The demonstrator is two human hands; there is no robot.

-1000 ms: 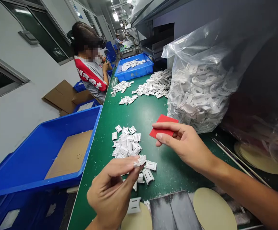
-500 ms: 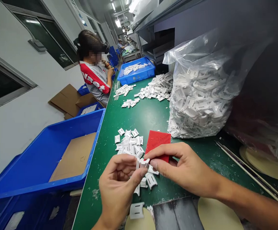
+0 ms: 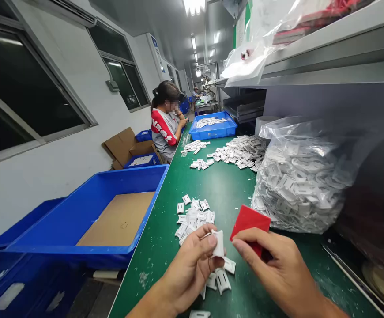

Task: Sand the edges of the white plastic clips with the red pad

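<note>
Between its thumb and fingers, my left hand (image 3: 193, 267) holds a white plastic piece (image 3: 218, 244) upright. To its right, my right hand (image 3: 271, 260) is closed on a red square sheet (image 3: 250, 222), which sticks up beyond the fingers. The two hands are apart. A small heap of white slotted pieces (image 3: 192, 219) lies on the green table (image 3: 225, 187) just beyond my left hand, and a few more pieces (image 3: 223, 281) lie under and beside it.
A clear bag of white parts (image 3: 301, 194) stands at the right. Farther back are a pile of white parts (image 3: 241, 152) and a blue tray (image 3: 213, 129). A large blue bin (image 3: 92, 212) adjoins the left edge; a person (image 3: 165, 121) sits beyond it.
The view has tilted up. My right hand has come away from the white piece and now grips the red sheet, lifted at an angle. My left hand has turned the white piece upright.
</note>
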